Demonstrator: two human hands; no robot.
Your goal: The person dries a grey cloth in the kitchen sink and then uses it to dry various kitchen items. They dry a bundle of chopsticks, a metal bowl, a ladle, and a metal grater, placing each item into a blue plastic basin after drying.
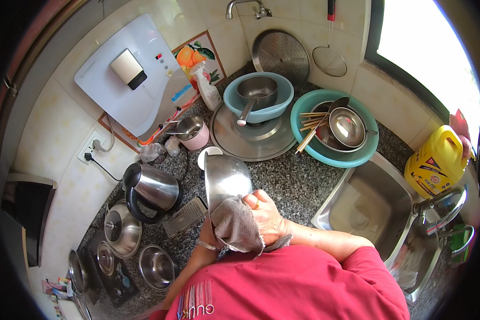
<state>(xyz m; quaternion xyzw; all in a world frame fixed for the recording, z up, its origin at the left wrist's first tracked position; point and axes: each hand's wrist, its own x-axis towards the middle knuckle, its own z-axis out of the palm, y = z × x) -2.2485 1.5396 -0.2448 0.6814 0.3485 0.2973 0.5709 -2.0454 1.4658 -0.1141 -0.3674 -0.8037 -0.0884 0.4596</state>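
A shiny stainless steel bowl [227, 178] is tilted on its side above the granite worktop, in front of my chest. My right hand [264, 214], with a ring on one finger, grips a grey-brown cloth [237, 226] and presses it to the bowl's outer surface. My left hand [210, 232] is at the bowl's near rim; the bowl hides its fingers, and a bracelet shows on the wrist. A white cup [209, 156] stands just beyond the bowl. A flat ridged item [186, 218] lies to the left of it, beside an electric kettle [156, 190].
Behind are a steel lid [248, 146], a pale blue basin [260, 116] holding a saucepan [258, 90], a pink pot [196, 138] and a green basin [324, 160] with bowls and chopsticks. At right are a double sink [368, 200] and yellow jug [434, 164]; at left, steel pots [157, 267].
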